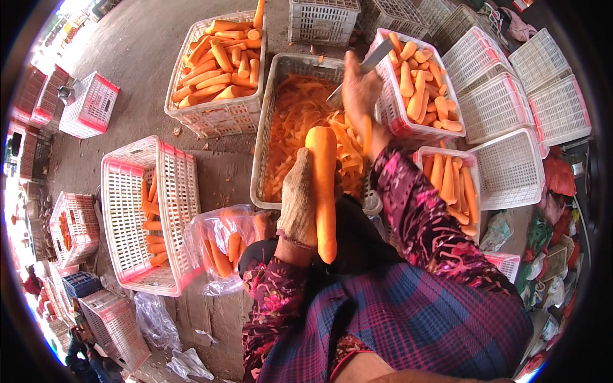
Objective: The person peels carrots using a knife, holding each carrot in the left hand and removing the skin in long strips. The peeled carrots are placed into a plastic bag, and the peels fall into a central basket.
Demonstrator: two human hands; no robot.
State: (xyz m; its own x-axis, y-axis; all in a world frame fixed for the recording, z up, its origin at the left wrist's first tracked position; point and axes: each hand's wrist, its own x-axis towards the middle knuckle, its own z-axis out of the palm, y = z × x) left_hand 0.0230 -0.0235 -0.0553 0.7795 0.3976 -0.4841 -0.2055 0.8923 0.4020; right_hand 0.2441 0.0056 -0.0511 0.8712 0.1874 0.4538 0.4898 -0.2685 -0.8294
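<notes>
A large peeled-looking carrot (323, 191) points away from me, with my left hand (299, 203), in a knitted glove, shut around its side. My bare right hand (360, 93) is beyond it, slightly blurred, gripping a metal-bladed tool (377, 55) whose kind I cannot tell. An orange peel strip hangs beside that wrist. Below both hands lies a grey plastic crate (258, 158) heaped with carrot peelings (297, 119). Carrots fill the crate (215, 115) at upper left and the pink-rimmed crate (397, 115) at upper right.
A tilted crate (179, 191) with some carrots and a clear plastic bag (215, 230) of carrots stand at left. A smaller crate of carrots (450, 182) is near my right arm. Stacked crates (503, 105) line the right. Another person (91, 359) shows at lower left.
</notes>
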